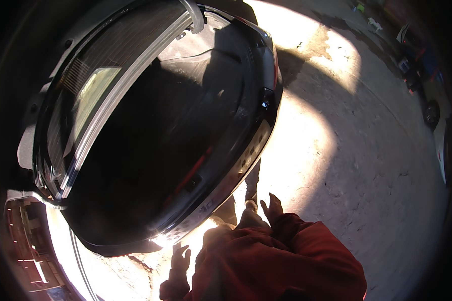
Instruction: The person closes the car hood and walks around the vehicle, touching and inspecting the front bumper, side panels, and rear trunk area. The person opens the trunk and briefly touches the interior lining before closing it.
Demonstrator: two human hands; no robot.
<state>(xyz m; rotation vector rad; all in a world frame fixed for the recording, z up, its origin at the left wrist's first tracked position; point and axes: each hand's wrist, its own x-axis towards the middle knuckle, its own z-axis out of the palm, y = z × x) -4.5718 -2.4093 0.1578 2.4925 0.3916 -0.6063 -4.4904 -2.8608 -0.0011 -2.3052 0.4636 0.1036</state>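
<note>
A dark car (273, 65) stands before me with its boot (135, 165) open. Deep shadow hides most of the inside; a narrow red strip (195, 169) shows near the boot's rear edge. My left hand (180, 258) hangs low beside the rear bumper (186, 228), thumb apart from the fingers, with nothing seen in it. To the right of my legs is my right hand (272, 208), fingers apart and holding nothing. Neither hand visibly touches the car. On the boot's right rim sits a small metal fitting (265, 104).
The rear window (93, 95) slopes along the boot's far left side. Bright sun patches and shadow cover the floor (371, 175). At the far right are a dark wheel (431, 114) and clutter. A reddish structure (32, 246) stands at lower left.
</note>
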